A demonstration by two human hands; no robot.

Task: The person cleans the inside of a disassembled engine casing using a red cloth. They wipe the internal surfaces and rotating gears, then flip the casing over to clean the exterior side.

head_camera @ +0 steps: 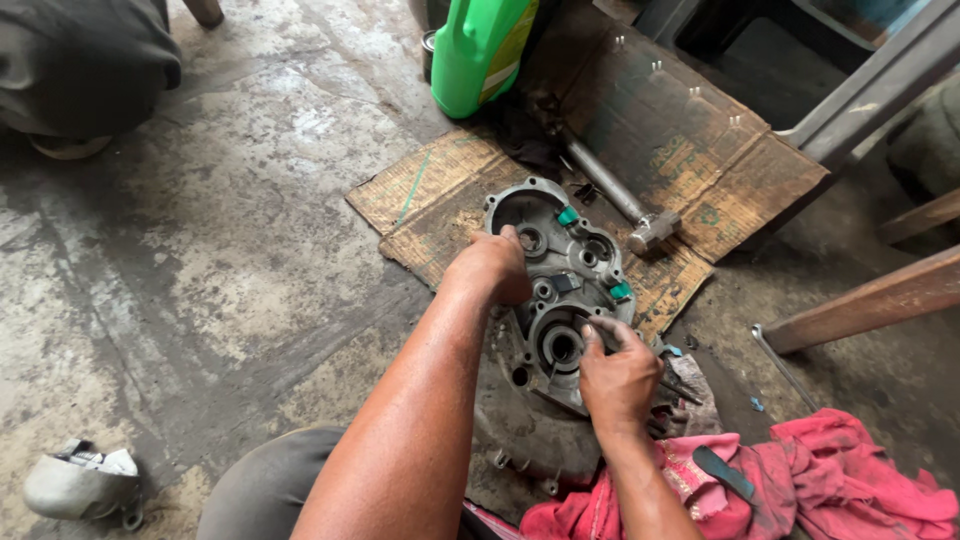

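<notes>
You are pressing your left hand (492,265), fingers curled, on the left edge of the gray metal engine cover (562,290). It is lying on cardboard (640,160) near you. Your right hand (617,375) is gripping its near right edge. A hammer (620,195) is lying farther away.

Repair workshop, oil-stained concrete floor (200,250), hammer (625,200) on greasy cardboard (700,150), metal engine casing (565,290)

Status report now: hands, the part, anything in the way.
Left hand and right hand both resting on grey engine cover. Cover lies on cardboard. Hammer just beyond it.
</notes>
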